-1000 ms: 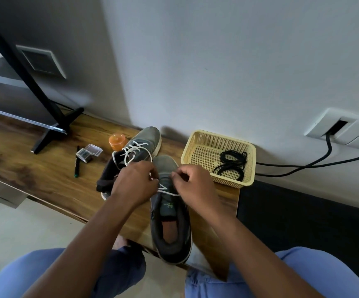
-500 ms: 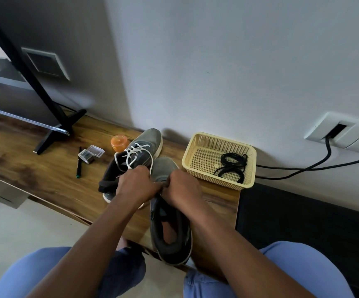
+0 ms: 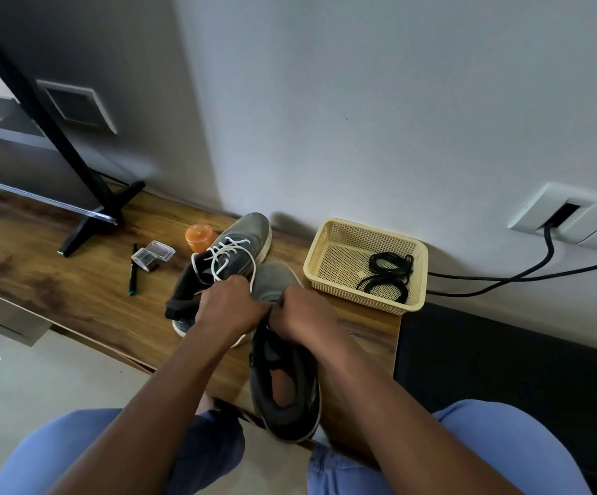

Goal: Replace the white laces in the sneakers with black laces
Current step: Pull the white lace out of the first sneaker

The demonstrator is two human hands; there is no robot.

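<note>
Unlacing the near sneaker (image 3: 284, 380): both hands, left hand (image 3: 231, 309) and right hand (image 3: 302, 314), fingers curled at its eyelets, presumably pinching white lace, though hidden. Next: drawing it free; black laces (image 3: 388, 276) just beyond.

orange cup (image 3: 199, 236) | pen (image 3: 133, 269) | clear case (image 3: 153, 255) | wooden shelf (image 3: 39, 280)

Perforated plastic basket (image 3: 357, 230) on grained wooden shelf (image 3: 57, 291)

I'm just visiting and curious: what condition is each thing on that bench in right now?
Near sneaker: both hands at its lacing.
Far sneaker: white lace still in.
Black laces: coiled in the basket, untouched.
Left hand: fingers curled.
Right hand: fingers curled.
</note>
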